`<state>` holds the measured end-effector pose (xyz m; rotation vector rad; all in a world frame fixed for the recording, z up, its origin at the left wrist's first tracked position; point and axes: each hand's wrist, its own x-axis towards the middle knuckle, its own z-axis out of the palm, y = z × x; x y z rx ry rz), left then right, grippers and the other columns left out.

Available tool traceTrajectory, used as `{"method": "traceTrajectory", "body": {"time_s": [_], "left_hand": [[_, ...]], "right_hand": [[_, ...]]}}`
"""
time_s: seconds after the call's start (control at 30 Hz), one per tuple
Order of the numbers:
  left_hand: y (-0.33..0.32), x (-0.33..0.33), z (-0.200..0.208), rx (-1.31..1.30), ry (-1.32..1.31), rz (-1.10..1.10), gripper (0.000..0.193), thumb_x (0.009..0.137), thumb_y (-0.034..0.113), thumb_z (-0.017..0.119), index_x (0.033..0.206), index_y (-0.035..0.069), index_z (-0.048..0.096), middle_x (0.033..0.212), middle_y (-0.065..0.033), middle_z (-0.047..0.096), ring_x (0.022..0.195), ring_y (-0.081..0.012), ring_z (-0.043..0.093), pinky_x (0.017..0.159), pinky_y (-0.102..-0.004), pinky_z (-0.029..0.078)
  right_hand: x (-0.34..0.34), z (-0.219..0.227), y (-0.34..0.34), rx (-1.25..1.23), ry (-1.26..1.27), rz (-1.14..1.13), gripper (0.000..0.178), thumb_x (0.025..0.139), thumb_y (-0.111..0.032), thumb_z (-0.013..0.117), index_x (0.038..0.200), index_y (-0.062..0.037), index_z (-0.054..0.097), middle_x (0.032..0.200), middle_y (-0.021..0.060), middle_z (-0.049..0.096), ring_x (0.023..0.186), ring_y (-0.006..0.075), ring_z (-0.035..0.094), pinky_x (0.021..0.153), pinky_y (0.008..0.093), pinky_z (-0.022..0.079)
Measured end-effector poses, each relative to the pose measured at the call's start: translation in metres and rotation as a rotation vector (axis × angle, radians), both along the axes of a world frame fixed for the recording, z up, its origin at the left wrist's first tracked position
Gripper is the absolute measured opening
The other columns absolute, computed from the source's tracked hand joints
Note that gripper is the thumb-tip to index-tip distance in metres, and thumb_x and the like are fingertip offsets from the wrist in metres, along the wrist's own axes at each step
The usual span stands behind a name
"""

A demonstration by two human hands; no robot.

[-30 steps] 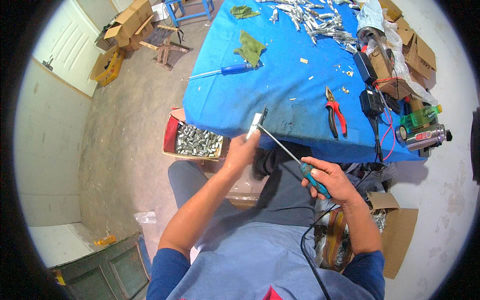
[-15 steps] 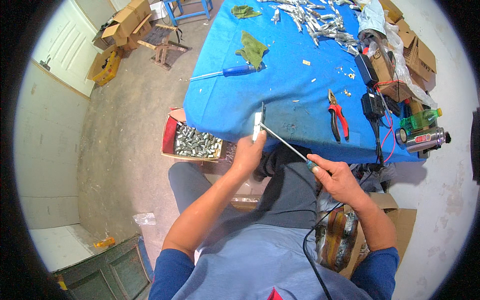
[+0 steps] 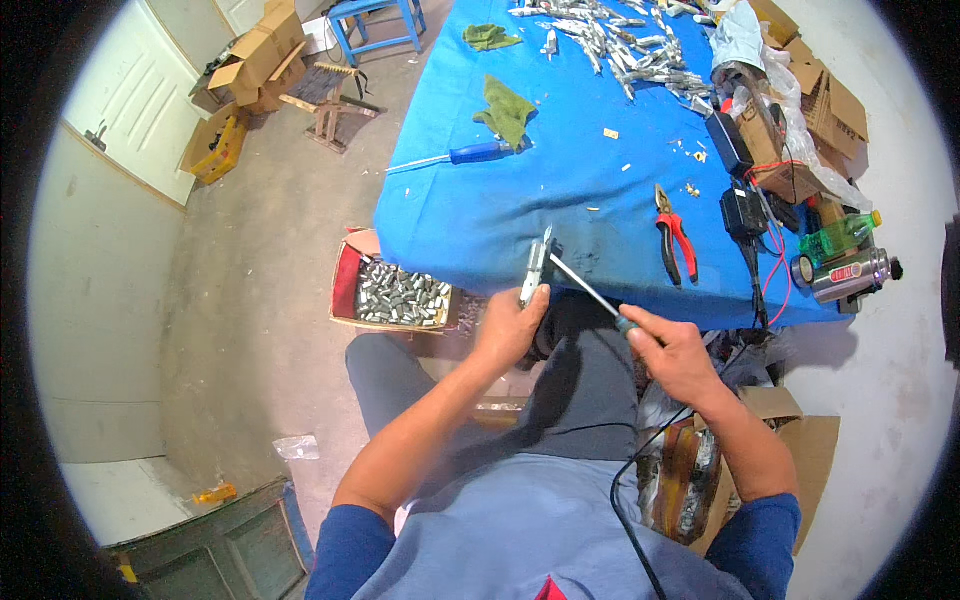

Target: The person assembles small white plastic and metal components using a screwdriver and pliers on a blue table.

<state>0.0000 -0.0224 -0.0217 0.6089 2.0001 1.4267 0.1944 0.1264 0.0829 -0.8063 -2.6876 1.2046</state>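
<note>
At the near edge of the blue-covered table, my left hand (image 3: 512, 326) is closed around the lower end of a slim silver metal piece (image 3: 534, 272). A pointed end of the piece sticks up, and a dark part shows on its right side. My right hand (image 3: 680, 360) grips the handle of a screwdriver (image 3: 590, 287), its shaft slanting up and left. The screwdriver's tip meets or nearly meets the dark part; exact contact is too small to tell. Red-handled pliers (image 3: 675, 238) lie to the right, nearest my right hand.
Many similar silver pieces (image 3: 640, 55) are heaped at the table's far side. A blue screwdriver (image 3: 480, 152) and green cloths (image 3: 506, 110) lie left. Black adapters with wires (image 3: 742, 212) and a steel flask (image 3: 850, 276) line the right edge. A box of small metal parts (image 3: 400, 295) stands below left.
My left hand has moved slightly right and a little lower, and the silver piece now leans more to the right. The screwdriver stays by its side, its shaft a little steeper.
</note>
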Motion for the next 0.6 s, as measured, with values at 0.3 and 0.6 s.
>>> {"method": "traceTrajectory", "body": {"time_s": [0.3,0.6], "left_hand": [[-0.002,-0.013,0.019,0.098,-0.618,0.075,0.043,0.096,0.047,0.059,0.074,0.012,0.046,0.058,0.0058,0.033,0.045,-0.0079,0.029,0.042,-0.0270,0.022],[-0.005,-0.019,0.012,0.142,-0.752,0.073,0.052,0.096,0.056,0.054,0.068,0.014,0.041,0.054,0.0053,0.030,0.041,-0.0075,0.024,0.040,-0.0271,0.020]], "right_hand": [[0.022,0.022,0.008,-0.735,-0.027,-0.122,0.045,0.096,-0.017,0.058,0.139,-0.0059,0.052,0.088,0.0064,0.068,0.058,0.0070,0.058,0.046,0.0194,0.043],[0.013,0.013,0.015,-0.786,-0.066,-0.064,0.047,0.096,-0.016,0.057,0.141,-0.0052,0.050,0.090,0.0073,0.068,0.057,0.0071,0.058,0.044,0.0194,0.042]]}}
